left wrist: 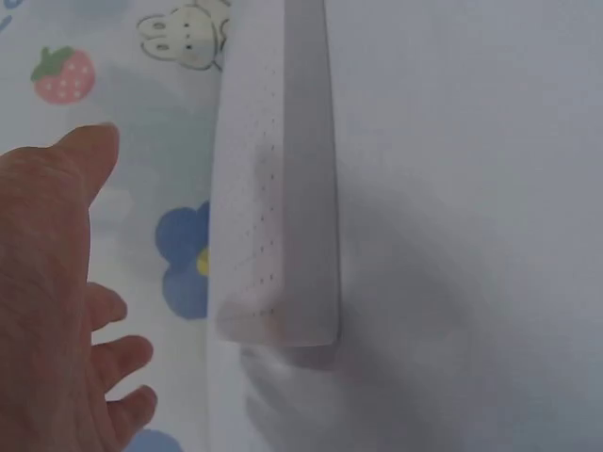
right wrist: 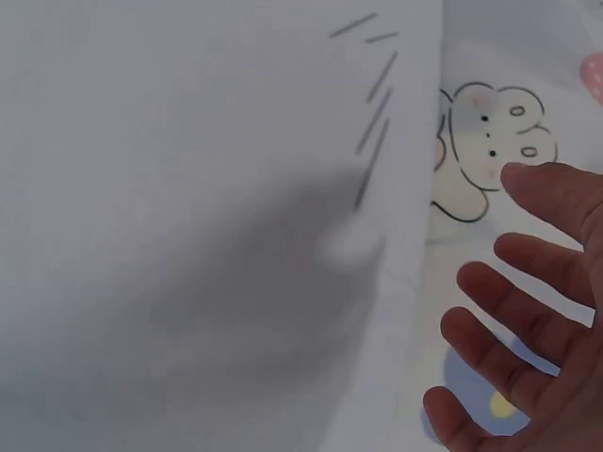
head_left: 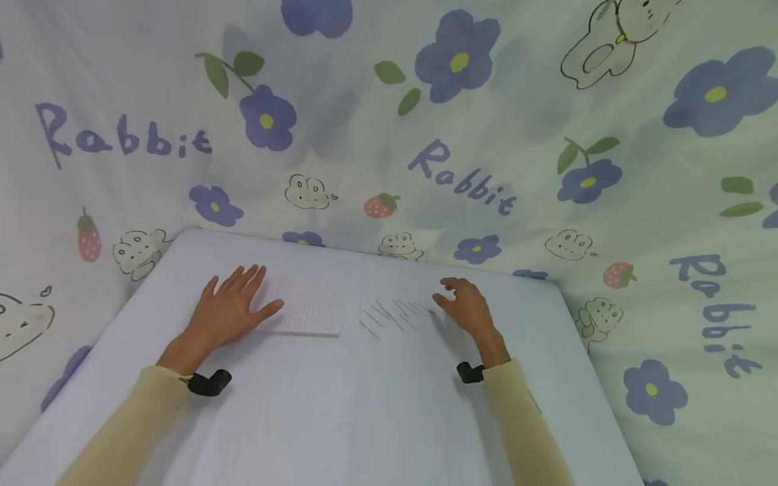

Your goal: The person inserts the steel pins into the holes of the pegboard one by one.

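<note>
A flat white board (head_left: 311,307) dotted with rows of small holes lies on the white table. My left hand (head_left: 226,307) is over its left edge, fingers spread and thumb stretched out across the board in the head view. The left wrist view shows the board's thick side (left wrist: 311,188) with that hand (left wrist: 57,282) beside it, holding nothing. Right of the board several thin dark sticks (head_left: 369,330) lie scattered at slants. My right hand (head_left: 469,309) hovers by their right end, fingers loosely bent and apart, with nothing in it; some sticks (right wrist: 372,165) show in the right wrist view.
The table (head_left: 340,418) is covered in white cloth. Behind it and along both sides hangs a curtain (head_left: 352,135) printed with flowers, rabbits and strawberries. Each wrist carries a small black camera mount, one on the left (head_left: 209,383) and one on the right (head_left: 470,372).
</note>
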Tool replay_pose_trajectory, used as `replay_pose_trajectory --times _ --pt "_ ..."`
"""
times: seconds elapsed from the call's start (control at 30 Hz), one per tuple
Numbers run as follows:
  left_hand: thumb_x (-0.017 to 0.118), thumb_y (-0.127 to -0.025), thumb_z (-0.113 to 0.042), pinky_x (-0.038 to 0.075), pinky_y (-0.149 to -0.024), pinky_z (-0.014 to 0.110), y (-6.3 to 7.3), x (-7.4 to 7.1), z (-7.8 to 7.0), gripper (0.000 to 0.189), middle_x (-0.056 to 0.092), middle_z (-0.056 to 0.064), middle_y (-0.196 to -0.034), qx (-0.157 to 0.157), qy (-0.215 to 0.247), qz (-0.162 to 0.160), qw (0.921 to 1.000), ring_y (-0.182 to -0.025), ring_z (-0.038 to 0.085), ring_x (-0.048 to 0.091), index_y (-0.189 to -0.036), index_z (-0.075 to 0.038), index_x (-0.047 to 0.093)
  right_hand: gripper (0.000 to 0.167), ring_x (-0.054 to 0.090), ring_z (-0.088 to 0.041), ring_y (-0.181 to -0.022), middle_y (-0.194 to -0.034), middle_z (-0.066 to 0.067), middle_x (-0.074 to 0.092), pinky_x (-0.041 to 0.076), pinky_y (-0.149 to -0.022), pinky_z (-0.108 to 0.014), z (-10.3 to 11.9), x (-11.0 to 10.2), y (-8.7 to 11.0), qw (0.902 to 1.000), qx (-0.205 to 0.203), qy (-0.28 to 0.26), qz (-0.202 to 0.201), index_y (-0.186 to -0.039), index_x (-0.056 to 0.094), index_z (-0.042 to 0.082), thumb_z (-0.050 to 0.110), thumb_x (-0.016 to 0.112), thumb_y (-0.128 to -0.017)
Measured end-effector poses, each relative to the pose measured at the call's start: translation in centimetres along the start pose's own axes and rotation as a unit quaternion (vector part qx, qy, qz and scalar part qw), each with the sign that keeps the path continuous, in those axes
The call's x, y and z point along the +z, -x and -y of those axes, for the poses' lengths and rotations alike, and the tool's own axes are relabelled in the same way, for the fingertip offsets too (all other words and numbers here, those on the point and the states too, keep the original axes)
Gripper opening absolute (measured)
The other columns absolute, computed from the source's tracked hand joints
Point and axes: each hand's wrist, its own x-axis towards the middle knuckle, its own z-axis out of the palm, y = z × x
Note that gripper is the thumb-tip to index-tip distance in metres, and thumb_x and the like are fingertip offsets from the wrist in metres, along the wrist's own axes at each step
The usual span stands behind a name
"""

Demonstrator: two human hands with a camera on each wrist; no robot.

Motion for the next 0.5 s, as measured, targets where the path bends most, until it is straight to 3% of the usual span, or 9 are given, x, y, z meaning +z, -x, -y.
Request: replay_pose_trajectory --times 0.3,0.5 --pt "0.049 -0.092 -0.074 0.008 -0.114 0.072 1.7 2.4 0.5 0.103 0.028 0.026 -0.161 -0.005 0.019 0.022 0.9996 -0.148 0.048 0.020 -0.157 0.002 0.026 0.033 0.066 -0.023 -0.097 -0.109 -0.006 0.072 0.055 -0.081 -0.041 0.0 2.4 -0.1 0.9977 0.028 -0.056 0.028 -0.125 0.069 0.011 0.026 0.071 -0.095" --pt "0.053 -0.090 -0.073 0.011 -0.114 0.072 2.7 3.0 0.3 0.105 0.028 0.027 -0.160 -0.005 0.027 0.019 0.9995 -0.147 0.049 0.022 -0.156 0.005 0.027 0.026 0.064 -0.019 -0.086 -0.102 -0.004 0.072 0.054 -0.077 -0.038 0.2 3.5 -0.3 0.9965 0.039 -0.068 0.029 -0.116 0.073 0.011 0.022 0.072 -0.093"
